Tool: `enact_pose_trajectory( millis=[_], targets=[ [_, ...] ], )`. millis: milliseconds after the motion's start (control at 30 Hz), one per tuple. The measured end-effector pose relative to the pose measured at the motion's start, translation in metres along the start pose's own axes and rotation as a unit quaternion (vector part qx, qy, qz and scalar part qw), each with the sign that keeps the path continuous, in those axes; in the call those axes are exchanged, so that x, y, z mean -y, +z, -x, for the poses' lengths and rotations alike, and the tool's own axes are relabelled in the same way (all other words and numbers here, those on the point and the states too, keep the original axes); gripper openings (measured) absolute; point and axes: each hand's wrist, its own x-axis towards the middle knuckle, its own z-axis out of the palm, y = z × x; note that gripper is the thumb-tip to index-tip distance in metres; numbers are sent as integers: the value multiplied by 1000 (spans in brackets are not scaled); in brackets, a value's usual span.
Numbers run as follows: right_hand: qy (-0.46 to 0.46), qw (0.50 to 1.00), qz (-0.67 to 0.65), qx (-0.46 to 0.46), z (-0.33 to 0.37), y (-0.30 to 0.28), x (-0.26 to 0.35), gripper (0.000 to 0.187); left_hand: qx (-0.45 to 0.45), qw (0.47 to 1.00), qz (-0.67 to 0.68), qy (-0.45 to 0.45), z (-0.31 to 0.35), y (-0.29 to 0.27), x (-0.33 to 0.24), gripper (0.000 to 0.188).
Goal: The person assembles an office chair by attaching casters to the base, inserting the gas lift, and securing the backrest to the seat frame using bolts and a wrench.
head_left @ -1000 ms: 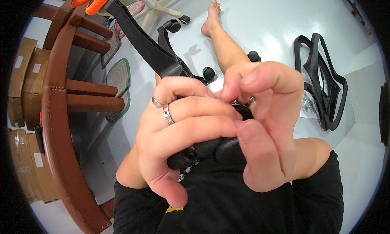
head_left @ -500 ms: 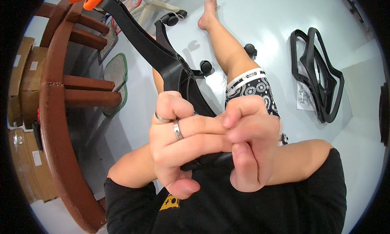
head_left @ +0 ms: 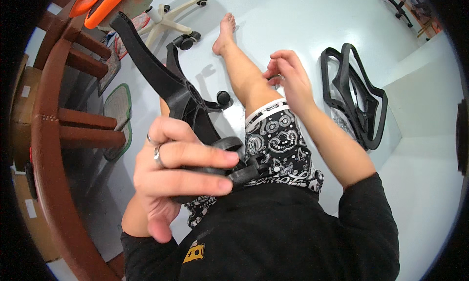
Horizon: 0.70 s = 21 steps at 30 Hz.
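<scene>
The black twin-wheel caster (head_left: 246,174) sits in front of your lap, by the near end of the black star-shaped chair base (head_left: 181,100). Your left hand (head_left: 156,178) lies over it, two fingers stretched across and the thumb apart below; you may be gripping it, but I can't tell from here. Your right hand (head_left: 293,83) is away by your knee, fingers loosely curled and spread, with nothing visible in them.

The caster's stem is hidden, so its seating can't be checked; a half-seated stem could let it drop and roll. With your right hand away, the base could tip if your lap and left hand are its only support. A sudden turn could catch a fingertip between wheel and leg. Farther right, a careless swing could knock the black loop-shaped frames (head_left: 383,115) or spill the clear plastic packet (head_left: 342,122) beside them.

As for writing, your black shirt (head_left: 288,232) carries a small yellow printed patch (head_left: 194,253) with dark marks. White labels (head_left: 31,208) on the cardboard boxes (head_left: 22,183) at far left are too small to read.
</scene>
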Motion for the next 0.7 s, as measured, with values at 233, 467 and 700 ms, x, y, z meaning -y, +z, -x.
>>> enact_pose_trajectory(
  millis=[233, 467, 700],
  targets=[
    [186, 774, 604, -29, -59, -109, -160, 61, -661, 696, -47, -277, -48, -97, 85, 58],
    [211, 806, 552, -23, -60, -111, -181, 64, -451, 797, 161, -369, -38, -156, 157, 56],
    [259, 947, -41, -187, -33, -80, -90, 72, -300, 924, 196, -136, -40, -122, 66, 49]
  ],
)
